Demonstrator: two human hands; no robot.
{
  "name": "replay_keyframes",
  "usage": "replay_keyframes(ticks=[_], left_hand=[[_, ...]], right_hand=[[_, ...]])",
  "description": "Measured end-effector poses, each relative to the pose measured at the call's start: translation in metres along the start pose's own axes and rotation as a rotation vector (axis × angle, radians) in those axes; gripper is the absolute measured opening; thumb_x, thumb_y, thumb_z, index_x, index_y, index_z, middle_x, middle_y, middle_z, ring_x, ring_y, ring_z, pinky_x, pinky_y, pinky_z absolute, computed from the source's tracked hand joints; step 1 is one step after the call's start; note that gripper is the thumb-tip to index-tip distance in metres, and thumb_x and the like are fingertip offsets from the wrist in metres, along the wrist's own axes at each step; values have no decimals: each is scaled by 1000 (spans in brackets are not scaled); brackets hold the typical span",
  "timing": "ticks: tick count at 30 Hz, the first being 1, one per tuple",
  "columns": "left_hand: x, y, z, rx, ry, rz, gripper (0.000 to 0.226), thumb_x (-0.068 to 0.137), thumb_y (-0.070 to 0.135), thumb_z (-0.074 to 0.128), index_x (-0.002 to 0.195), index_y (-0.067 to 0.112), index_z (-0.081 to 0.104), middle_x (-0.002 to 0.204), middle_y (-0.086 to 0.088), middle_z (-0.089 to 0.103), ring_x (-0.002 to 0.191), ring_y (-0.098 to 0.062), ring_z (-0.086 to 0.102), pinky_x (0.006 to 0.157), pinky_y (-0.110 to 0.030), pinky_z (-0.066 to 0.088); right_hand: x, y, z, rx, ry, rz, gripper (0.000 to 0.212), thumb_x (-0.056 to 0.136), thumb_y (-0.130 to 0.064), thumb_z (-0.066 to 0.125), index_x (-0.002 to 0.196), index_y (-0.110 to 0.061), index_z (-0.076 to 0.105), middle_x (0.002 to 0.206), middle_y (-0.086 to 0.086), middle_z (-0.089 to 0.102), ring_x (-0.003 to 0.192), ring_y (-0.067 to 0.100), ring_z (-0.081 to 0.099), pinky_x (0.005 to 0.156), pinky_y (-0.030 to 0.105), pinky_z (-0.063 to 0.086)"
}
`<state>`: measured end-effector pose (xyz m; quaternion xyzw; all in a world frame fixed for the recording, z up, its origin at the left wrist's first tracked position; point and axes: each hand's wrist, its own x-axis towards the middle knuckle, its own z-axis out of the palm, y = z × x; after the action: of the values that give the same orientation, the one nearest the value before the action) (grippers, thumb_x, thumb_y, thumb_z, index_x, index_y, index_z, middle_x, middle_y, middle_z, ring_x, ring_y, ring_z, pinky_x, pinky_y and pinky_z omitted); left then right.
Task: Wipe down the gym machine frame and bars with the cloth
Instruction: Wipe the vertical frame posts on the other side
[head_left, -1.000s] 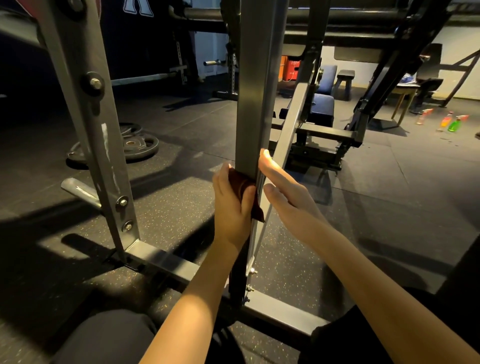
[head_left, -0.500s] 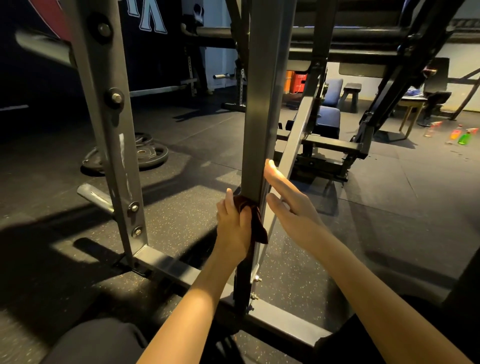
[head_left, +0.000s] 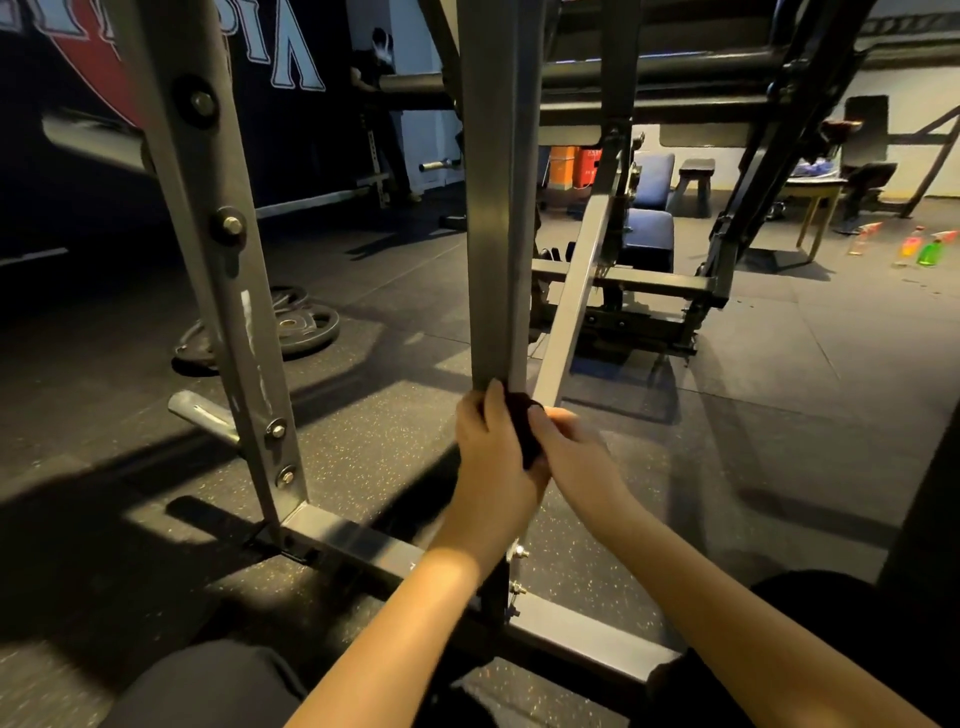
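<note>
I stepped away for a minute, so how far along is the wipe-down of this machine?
Done: nothing visibly reads as finished; cleanliness can't be judged here. In hand: both the left hand and right hand press the dark cloth around the centre upright, low down. Left: probably the left post, base bar and diagonal bar.

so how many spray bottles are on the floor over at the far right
3, in a row on the floor at far right: a pale one with a red-orange top, an orange one, and a green one nearest the edge. More may be out of frame.
</note>
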<state>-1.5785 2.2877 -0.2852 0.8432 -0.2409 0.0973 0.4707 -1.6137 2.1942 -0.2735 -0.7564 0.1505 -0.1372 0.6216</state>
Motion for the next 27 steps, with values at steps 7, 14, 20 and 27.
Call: replay_keyframes(ticks=[7, 14, 20, 27], left_hand=[[11, -14, -26, 134, 35, 246, 60, 102, 25, 45, 154, 29, 15, 152, 20, 7, 145, -15, 13, 119, -37, 17], [33, -48, -23, 454, 92, 438, 57, 97, 33, 34, 150, 12, 32, 157, -10, 23, 137, -26, 30, 109, -43, 22], [43, -63, -27, 510, 126, 563, 57, 96, 29, 39, 150, 15, 27, 156, -10, 23, 140, -26, 29, 113, -43, 25], [49, -72, -26, 585, 149, 634, 62, 95, 37, 44, 148, 12, 23, 155, -10, 19, 140, -33, 30, 109, -57, 35]], right_hand=[[26, -21, 1, -36, 257, -94, 23, 100, -24, 49, 120, -16, 57, 109, 2, 61, 93, 12, 58, 66, 11, 47], [56, 4, 53, 293, 330, -82, 52, 98, -46, 36, 148, -34, 29, 129, -3, 56, 116, 15, 55, 102, 36, 45], [71, 15, 55, 327, 160, -164, 81, 78, -73, 44, 149, -41, 20, 145, -4, 44, 128, 19, 47, 105, 44, 43], [69, 56, 41, 451, 98, 174, 50, 104, -37, 33, 152, -25, 26, 125, 0, 56, 112, 16, 57, 96, 31, 44]])
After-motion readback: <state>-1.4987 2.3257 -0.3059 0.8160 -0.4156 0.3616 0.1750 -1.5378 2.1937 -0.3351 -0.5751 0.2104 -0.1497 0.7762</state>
